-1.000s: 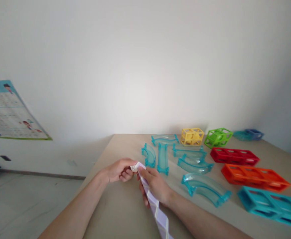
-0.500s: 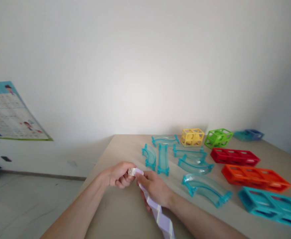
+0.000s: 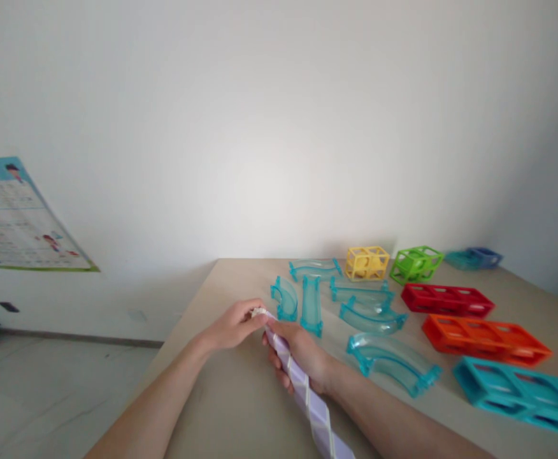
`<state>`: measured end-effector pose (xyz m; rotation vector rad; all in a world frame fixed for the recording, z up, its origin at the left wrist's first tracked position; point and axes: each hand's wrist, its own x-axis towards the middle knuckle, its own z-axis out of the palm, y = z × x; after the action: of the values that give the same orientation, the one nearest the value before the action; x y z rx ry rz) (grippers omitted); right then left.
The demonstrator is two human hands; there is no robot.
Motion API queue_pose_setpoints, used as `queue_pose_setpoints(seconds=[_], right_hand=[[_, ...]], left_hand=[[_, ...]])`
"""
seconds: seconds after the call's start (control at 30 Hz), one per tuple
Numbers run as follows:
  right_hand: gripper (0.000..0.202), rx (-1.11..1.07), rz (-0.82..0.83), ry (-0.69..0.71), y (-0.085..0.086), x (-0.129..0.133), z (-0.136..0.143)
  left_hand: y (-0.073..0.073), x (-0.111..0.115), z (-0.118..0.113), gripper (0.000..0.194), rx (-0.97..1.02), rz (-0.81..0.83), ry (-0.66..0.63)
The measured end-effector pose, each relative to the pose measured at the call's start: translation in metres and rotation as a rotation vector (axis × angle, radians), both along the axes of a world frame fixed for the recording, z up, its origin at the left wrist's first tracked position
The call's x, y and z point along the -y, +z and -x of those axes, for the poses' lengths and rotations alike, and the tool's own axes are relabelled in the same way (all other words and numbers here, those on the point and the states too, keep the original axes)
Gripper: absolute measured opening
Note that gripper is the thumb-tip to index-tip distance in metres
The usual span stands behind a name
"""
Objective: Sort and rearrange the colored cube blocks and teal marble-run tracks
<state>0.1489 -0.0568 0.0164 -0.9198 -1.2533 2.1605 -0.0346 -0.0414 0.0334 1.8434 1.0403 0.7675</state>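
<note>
A long lavender strip [image 3: 299, 380] with pale diagonal bands runs from between my hands down to the bottom edge, and it looks twisted. Whether it is cloth or a jointed toy I cannot tell. My left hand [image 3: 234, 324] pinches its whitish upper end between thumb and fingers. Just below that end, my right hand [image 3: 302, 354] is closed around the strip, its thumb on top and its fingertips curling out underneath. Behind my hands, the nearest pieces are a clear teal curved track [image 3: 286, 299] and a straight teal track [image 3: 312, 305], both untouched.
More teal tracks, including a large curved one [image 3: 393, 360], lie on the table [image 3: 241, 408]. To the right are yellow [image 3: 367, 263], green [image 3: 416, 264], red [image 3: 447, 300], orange [image 3: 486, 339] and teal [image 3: 520, 392] frame blocks. A wall stands behind; a poster [image 3: 30, 217] hangs left.
My left hand has risen slightly and its lower fingers have uncurled. The strip's upper end, bent leftward before, now lines up with the rest. My right hand still grips the strip.
</note>
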Motion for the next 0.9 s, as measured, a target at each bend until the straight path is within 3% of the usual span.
queue_pose_setpoints(seconds=[0.1,0.23,0.3,0.47,0.57,0.67,0.83,0.9], right_hand=[[0.041,-0.019,0.007,0.049,0.001,0.0,0.0],[0.043,-0.029,0.012,0.075,0.0,0.002,0.001],[0.046,-0.063,0.04,0.092,0.0,0.003,0.002],[0.04,-0.185,0.056,0.18,-0.002,0.009,0.006],[0.048,-0.173,-0.018,0.225,0.001,0.011,0.006],[0.035,0.021,-0.211,0.284,0.009,0.01,0.001],[0.015,0.688,-0.981,0.274,0.028,0.014,-0.012],[0.02,0.843,-1.156,0.311,0.033,0.02,-0.012]], left_hand=[[-0.004,0.0,0.001,0.047,-0.04,-0.065,0.033],[-0.005,-0.001,0.002,0.046,-0.038,-0.024,0.002],[-0.006,-0.003,0.002,0.043,0.016,0.004,0.047],[-0.009,-0.017,0.012,0.039,0.326,-0.051,0.522],[-0.013,-0.027,0.028,0.038,0.418,-0.127,0.698],[-0.017,-0.035,0.045,0.034,0.532,-0.154,0.831],[-0.018,-0.045,0.069,0.028,0.745,-0.057,0.91],[-0.017,-0.047,0.077,0.027,0.792,0.024,0.897]])
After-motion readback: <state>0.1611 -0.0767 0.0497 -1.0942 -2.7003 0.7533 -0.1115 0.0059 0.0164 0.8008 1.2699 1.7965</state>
